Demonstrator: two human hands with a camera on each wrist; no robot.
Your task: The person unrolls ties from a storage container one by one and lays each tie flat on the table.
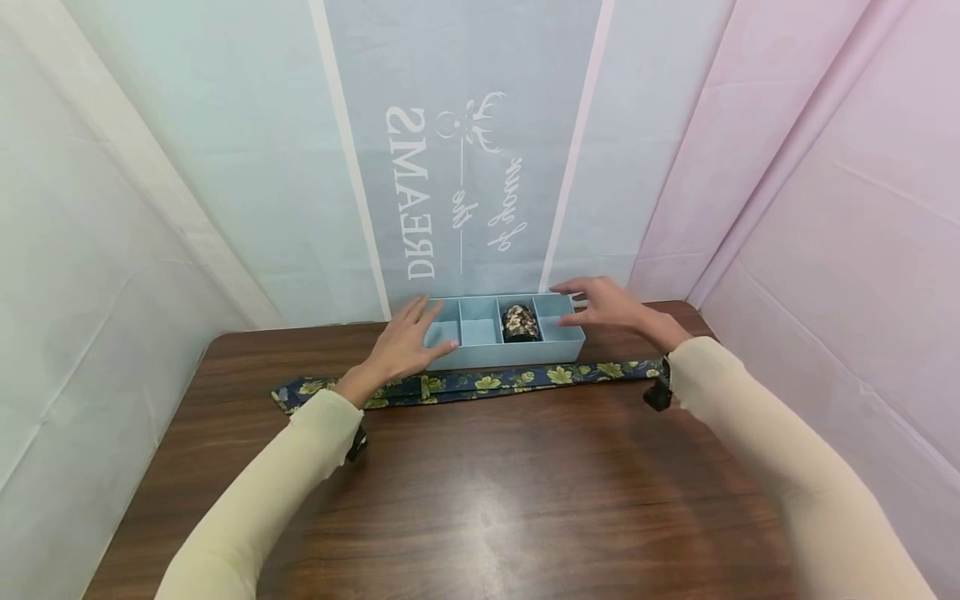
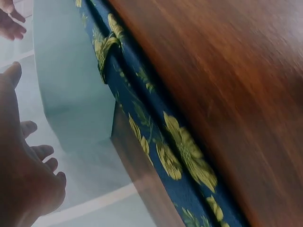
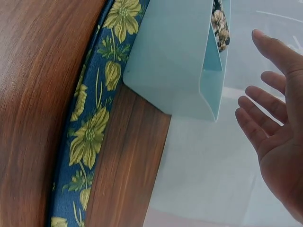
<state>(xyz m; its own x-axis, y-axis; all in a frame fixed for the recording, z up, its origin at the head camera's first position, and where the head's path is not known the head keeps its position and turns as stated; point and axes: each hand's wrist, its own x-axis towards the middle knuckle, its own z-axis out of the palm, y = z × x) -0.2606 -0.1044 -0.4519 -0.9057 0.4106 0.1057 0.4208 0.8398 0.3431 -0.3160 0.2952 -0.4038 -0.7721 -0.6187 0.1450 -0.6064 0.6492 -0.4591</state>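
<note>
A pale blue box [image 1: 495, 357] with several compartments stands at the back edge of the table. In one compartment sits a rolled dark tie with pale flowers [image 1: 520, 323]. Over the box's left end is my left hand [image 1: 405, 340], fingers spread and holding nothing. My right hand [image 1: 606, 305] hovers by the right end, its thumb and fingers apart; the right wrist view shows its palm [image 3: 284, 156] bare. In front of the box a navy tie with yellow flowers [image 1: 525, 380] lies stretched out lengthwise, my left wrist crossing above it.
The brown wooden table [image 1: 480, 492] reaches toward me from the tie. Behind the box hangs a pale cloth backdrop [image 1: 465, 50] with mirrored white lettering. More cloth [image 1: 847, 250] walls in the right side, and the left side [image 1: 90, 333] likewise.
</note>
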